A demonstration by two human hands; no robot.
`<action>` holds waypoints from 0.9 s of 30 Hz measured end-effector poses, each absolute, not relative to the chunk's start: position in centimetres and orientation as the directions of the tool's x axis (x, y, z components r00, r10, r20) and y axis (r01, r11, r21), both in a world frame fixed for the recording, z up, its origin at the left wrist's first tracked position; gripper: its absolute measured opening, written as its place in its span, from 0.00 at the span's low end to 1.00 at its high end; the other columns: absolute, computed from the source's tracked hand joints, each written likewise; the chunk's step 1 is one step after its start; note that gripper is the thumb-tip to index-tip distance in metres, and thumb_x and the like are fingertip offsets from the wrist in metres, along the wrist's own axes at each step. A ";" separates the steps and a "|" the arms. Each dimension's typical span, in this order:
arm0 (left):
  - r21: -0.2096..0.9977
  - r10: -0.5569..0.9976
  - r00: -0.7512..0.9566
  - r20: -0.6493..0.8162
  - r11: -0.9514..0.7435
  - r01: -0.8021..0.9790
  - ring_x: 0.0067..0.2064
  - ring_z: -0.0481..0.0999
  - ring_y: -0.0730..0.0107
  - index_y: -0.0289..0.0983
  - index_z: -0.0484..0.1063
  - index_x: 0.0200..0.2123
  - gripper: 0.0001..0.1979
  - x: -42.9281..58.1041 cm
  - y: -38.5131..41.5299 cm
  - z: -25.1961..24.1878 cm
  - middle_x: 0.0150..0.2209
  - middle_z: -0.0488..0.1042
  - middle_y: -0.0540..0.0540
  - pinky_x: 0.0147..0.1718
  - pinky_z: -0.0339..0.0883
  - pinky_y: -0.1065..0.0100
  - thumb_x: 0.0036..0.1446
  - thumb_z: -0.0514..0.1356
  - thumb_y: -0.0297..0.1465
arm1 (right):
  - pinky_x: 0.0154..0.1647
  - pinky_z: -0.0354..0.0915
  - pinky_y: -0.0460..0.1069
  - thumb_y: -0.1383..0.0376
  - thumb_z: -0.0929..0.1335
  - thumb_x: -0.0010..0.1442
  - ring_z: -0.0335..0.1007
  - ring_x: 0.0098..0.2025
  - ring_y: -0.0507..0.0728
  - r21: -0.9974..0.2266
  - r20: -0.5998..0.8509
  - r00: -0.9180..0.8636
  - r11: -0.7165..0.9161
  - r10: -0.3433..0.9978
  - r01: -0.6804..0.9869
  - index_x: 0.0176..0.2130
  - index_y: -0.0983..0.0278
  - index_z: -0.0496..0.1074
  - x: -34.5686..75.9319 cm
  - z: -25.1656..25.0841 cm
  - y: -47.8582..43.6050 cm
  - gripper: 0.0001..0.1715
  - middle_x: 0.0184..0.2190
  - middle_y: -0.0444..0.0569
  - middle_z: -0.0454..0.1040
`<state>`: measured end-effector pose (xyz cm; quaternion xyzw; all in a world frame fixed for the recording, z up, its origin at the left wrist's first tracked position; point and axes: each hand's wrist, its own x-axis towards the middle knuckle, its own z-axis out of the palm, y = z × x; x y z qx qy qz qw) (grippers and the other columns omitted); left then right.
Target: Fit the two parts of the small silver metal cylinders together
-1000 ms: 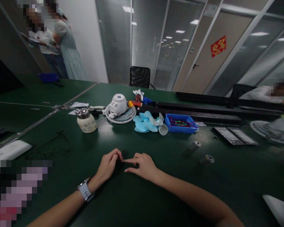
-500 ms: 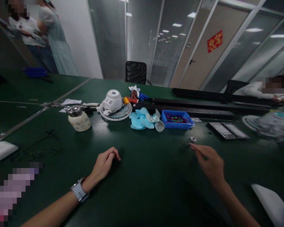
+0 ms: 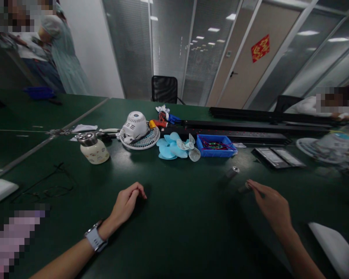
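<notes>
My left hand (image 3: 128, 201), with a watch (image 3: 95, 236) at the wrist, rests on the table with its fingers curled in and nothing visible in them. Farther right, my right hand (image 3: 272, 205) pinches thumb and fingertips together at the end of a small, dull grey cylinder (image 3: 243, 188), partly hidden and dim. Just beyond those fingertips, apart from them, is another small silvery metal cylinder (image 3: 232, 172) on the dark green tabletop. A blue tray (image 3: 218, 153) holding thin coloured wires lies behind it. Light blue fan blades (image 3: 171, 146) are left of the tray.
A white fan housing on its grille (image 3: 139, 131) and a cream jar (image 3: 94, 151) stand at the back left. Long black bars (image 3: 250, 133) run across the back. Eyeglasses (image 3: 52, 190) lie at left, a black-framed panel (image 3: 279, 157) at right. Other people are beyond the table.
My right hand has drawn back toward me and to the right, away from the standing metal cylinder, with a small cylinder at its fingertips. My left hand stays put. The view has shifted slightly.
</notes>
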<state>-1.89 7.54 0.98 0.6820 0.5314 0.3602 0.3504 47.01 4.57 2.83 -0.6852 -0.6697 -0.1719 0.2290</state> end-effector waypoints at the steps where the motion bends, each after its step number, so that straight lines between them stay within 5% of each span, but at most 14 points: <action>1: 0.860 0.978 0.176 0.115 -0.187 0.475 0.34 0.75 0.66 0.38 0.68 0.30 0.14 -1.9 7.5 1.0 0.29 0.75 0.49 0.37 0.64 0.67 0.63 0.45 0.33 | 0.40 0.71 0.57 0.57 0.58 0.65 0.77 0.40 0.62 -0.077 0.534 0.041 0.000 0.845 0.997 0.46 0.61 0.77 47.0 2.9 4.5 0.23 0.43 0.51 0.79; 8: 0.865 0.978 0.177 0.111 -0.183 0.468 0.34 0.75 0.66 0.39 0.68 0.30 0.15 -1.7 7.6 1.1 0.28 0.75 0.49 0.37 0.64 0.67 0.63 0.45 0.33 | 0.57 0.60 0.64 0.52 0.63 0.62 0.70 0.54 0.66 0.027 0.594 -0.075 0.074 0.801 0.997 0.53 0.64 0.72 45.2 4.8 6.0 0.26 0.52 0.57 0.74; 14: 0.854 0.980 0.163 0.116 -0.182 0.487 0.33 0.74 0.66 0.39 0.68 0.29 0.15 -1.7 7.4 1.5 0.28 0.75 0.49 0.36 0.64 0.67 0.62 0.45 0.33 | 0.38 0.69 0.57 0.48 0.67 0.55 0.77 0.37 0.66 0.020 0.283 -0.041 0.037 0.958 0.999 0.54 0.61 0.72 45.2 5.2 11.8 0.32 0.39 0.54 0.80; 20: 0.852 0.975 0.182 0.129 -0.202 0.482 0.33 0.74 0.66 0.38 0.68 0.30 0.15 -1.7 7.5 1.4 0.28 0.75 0.49 0.36 0.65 0.66 0.63 0.45 0.32 | 0.29 0.67 0.52 0.51 0.69 0.50 0.77 0.32 0.62 -0.134 0.234 -0.018 0.051 0.972 0.990 0.42 0.59 0.79 45.5 5.2 14.3 0.22 0.31 0.50 0.80; 27: 0.802 0.946 0.203 0.251 -0.321 0.504 0.43 0.75 0.64 0.39 0.72 0.42 0.11 -0.5 6.5 2.4 0.41 0.76 0.45 0.42 0.68 0.65 0.63 0.52 0.35 | 0.46 0.67 0.55 0.60 0.73 0.50 0.74 0.41 0.58 -0.474 0.214 -0.341 0.403 0.915 0.783 0.60 0.56 0.64 32.3 6.2 9.6 0.39 0.39 0.46 0.79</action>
